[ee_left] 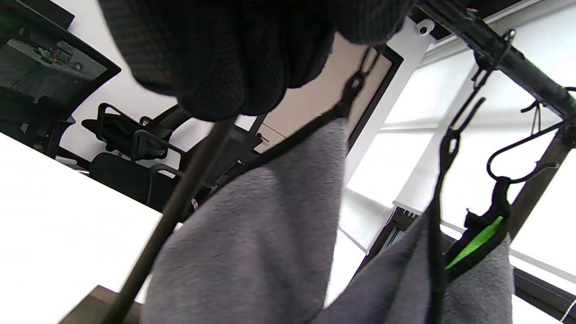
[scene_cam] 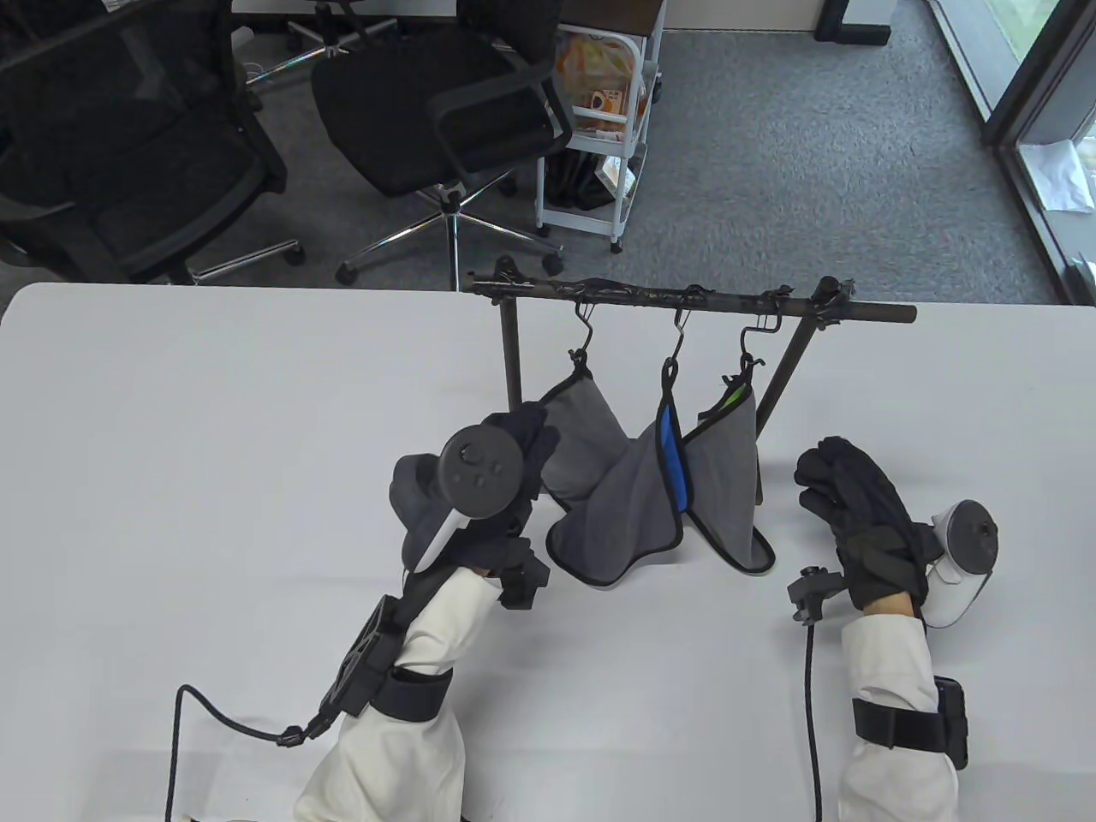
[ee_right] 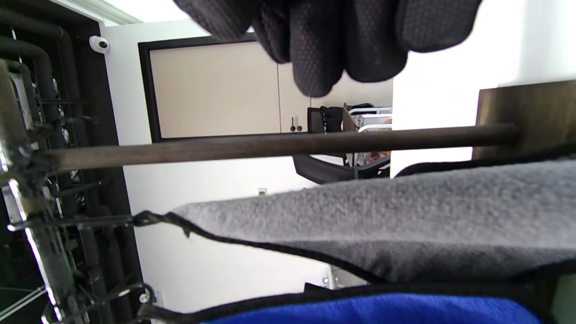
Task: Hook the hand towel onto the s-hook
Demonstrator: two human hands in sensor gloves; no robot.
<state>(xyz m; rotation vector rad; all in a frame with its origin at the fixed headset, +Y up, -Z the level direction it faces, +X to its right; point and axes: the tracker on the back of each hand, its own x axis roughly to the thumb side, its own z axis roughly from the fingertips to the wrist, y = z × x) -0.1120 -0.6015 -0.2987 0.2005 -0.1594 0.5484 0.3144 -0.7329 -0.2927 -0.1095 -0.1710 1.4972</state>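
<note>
A dark rack bar (scene_cam: 685, 300) carries three S-hooks: left (scene_cam: 585, 330), middle (scene_cam: 681, 334) and right (scene_cam: 753, 342). A grey hand towel hangs by its loop from each: a plain one (scene_cam: 582, 437), one with a blue side (scene_cam: 674, 458) and one with a green side (scene_cam: 728, 462); their lower ends lie on the table. My left hand (scene_cam: 535, 441) is at the plain towel's left edge, fingers curled, with nothing plainly gripped; in the left wrist view that towel (ee_left: 252, 243) hangs free below my fingers (ee_left: 225, 58). My right hand (scene_cam: 813, 479) rests empty on the table right of the rack.
The rack's legs (scene_cam: 512, 360) stand on the white table (scene_cam: 214, 445) near its far edge. Office chairs (scene_cam: 445, 111) and a white trolley (scene_cam: 599, 128) stand on the carpet beyond. A cable (scene_cam: 811, 711) trails from my right wrist.
</note>
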